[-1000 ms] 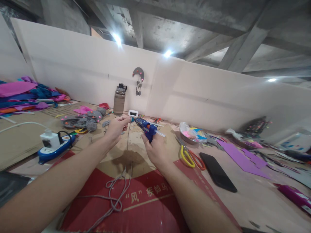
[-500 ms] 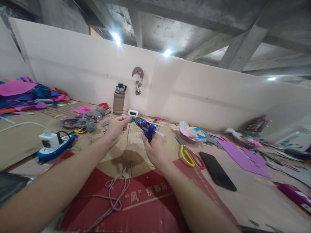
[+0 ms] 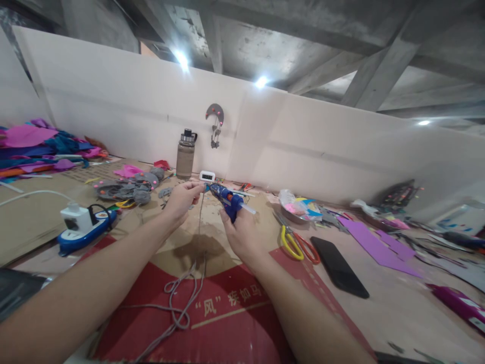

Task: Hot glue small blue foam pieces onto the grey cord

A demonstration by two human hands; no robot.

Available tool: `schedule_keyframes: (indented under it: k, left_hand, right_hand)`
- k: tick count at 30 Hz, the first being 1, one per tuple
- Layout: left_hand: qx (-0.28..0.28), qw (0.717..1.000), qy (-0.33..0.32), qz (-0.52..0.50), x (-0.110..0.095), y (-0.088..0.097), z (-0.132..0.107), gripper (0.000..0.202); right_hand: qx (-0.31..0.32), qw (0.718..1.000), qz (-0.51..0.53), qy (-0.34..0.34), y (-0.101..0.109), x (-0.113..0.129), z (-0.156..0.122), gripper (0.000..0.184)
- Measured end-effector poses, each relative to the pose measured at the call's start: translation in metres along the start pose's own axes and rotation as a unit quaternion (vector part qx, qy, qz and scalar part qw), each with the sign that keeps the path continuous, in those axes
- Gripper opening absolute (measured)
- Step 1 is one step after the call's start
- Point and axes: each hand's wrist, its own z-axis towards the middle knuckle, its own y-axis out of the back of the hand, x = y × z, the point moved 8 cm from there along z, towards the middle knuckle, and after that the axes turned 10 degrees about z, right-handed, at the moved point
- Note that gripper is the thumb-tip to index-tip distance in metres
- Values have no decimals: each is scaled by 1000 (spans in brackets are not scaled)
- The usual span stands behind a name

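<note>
My right hand (image 3: 242, 232) is wrapped round a blue hot glue gun (image 3: 232, 201), with a clear glue stick (image 3: 248, 208) poking out of its back end. The gun's nozzle points left, toward the fingertips of my left hand (image 3: 180, 202). Those fingers are pinched on the upper end of a thin grey cord (image 3: 200, 220). From there the cord hangs down to loose loops (image 3: 177, 316) on a red and brown cardboard sheet (image 3: 227, 333). The exact spot between nozzle and fingertips is too small to make out.
Scissors (image 3: 297, 245) with yellow and red handles and a black phone (image 3: 339, 268) lie to the right, near purple sheets (image 3: 379, 245). A water bottle (image 3: 185, 156) stands against the white panel. At left are a blue power strip (image 3: 87, 233) and grey felt pieces (image 3: 125, 187).
</note>
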Motion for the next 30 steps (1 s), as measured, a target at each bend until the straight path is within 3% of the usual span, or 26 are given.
schedule_keyframes:
  k: [30]
  left_hand:
    - [-16, 999, -45, 12, -4, 6, 3, 17]
  right_hand:
    - [1, 1000, -14, -13, 1, 1, -1, 30]
